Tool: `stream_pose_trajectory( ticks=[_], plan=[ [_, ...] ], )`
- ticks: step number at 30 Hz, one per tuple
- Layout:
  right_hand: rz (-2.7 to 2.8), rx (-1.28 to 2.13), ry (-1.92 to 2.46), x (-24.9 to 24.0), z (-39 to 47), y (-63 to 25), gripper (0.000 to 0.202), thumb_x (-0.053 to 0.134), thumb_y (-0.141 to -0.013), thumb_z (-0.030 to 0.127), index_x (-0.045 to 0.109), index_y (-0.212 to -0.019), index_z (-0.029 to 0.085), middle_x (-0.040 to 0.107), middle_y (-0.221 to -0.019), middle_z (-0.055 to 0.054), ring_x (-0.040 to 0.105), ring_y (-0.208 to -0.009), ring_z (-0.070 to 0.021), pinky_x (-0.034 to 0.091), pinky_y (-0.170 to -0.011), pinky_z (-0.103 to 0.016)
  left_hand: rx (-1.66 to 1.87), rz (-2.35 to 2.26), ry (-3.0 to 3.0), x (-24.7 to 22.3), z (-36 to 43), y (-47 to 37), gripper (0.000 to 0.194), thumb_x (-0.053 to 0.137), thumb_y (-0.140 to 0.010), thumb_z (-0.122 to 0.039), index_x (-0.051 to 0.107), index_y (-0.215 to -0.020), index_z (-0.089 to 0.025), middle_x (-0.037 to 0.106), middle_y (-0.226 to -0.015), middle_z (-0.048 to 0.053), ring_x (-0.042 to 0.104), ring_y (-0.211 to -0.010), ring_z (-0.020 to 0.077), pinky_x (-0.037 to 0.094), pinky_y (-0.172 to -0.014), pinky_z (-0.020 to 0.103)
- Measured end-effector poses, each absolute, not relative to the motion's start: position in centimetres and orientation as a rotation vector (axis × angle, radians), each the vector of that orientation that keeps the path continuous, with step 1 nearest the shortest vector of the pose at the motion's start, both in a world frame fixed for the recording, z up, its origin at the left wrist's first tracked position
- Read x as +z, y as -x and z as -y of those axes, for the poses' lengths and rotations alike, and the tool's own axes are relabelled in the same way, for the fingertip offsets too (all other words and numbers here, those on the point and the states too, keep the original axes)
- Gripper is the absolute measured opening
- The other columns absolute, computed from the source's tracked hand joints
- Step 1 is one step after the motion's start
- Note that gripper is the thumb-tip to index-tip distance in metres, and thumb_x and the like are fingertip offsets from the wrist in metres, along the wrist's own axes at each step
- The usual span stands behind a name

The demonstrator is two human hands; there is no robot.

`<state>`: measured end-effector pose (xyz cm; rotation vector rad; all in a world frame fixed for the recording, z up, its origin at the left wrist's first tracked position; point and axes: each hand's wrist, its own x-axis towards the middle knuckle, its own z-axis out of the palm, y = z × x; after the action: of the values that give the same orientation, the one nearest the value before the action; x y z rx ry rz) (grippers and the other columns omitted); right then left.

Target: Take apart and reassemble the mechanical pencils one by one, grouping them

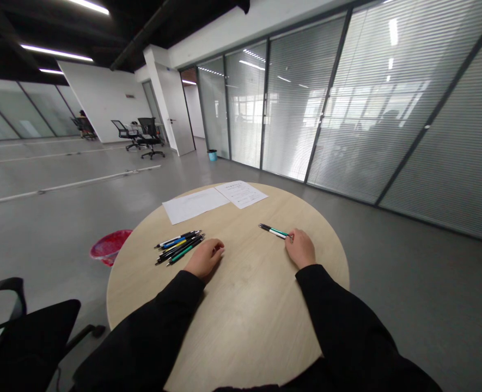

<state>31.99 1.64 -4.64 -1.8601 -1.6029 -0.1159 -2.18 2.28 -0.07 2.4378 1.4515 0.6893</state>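
Note:
My left hand (205, 258) rests on the round table (249, 305), just right of a loose bunch of pens (179, 246). Its fingers bend loosely, with a gap by the thumb and nothing seen between them. The bunch holds several pens, mostly black, with blue, yellow and green ones among them. On the right side of the table, my right hand (301, 248) has its fingers closed at the near end of a green and white pair of pens (274, 231), which lie side by side and point to the far left. The fingertips are partly hidden.
Two white paper sheets (197, 204) lie at the table's far edge, the right one printed. A red basket (109, 246) stands on the floor left of the table. A black chair (28, 337) is at the near left. Glass partitions with blinds (298, 103) run behind.

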Motion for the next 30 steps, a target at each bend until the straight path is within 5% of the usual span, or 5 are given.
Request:
stream_pose_trajectory(
  ticks=[9, 30],
  plan=[
    [1.835, 0.084, 1.487, -1.3, 1.4, -25.8, 0.007, 0.054, -0.088, 0.017, 0.061, -0.086, 0.019, 0.061, -0.091, -0.006, 0.055, -0.082, -0.0181, 0.04, -0.077, -0.029, 0.486, -1.868, -2.747, 0.0, -2.8, 4.5, 0.02, 0.045, -0.088, -0.012, 0.061, -0.1, -0.016, 0.062, -0.104, 0.013, 0.056, -0.095, 0.0275, 0.045, -0.086, 0.04],
    [1.867, 0.408, 1.292, -2.4, 2.4, -20.5, 0.015, 0.056, -0.085, 0.011, 0.061, -0.072, 0.018, 0.06, -0.072, 0.0, 0.053, -0.07, -0.0141, 0.036, -0.068, -0.025, 0.274, -2.076, -2.764, 0.6, -2.0, 4.3, 0.027, 0.038, -0.095, -0.015, 0.065, -0.098, -0.016, 0.063, -0.103, 0.015, 0.056, -0.097, 0.0311, 0.043, -0.083, 0.043]
  ],
)
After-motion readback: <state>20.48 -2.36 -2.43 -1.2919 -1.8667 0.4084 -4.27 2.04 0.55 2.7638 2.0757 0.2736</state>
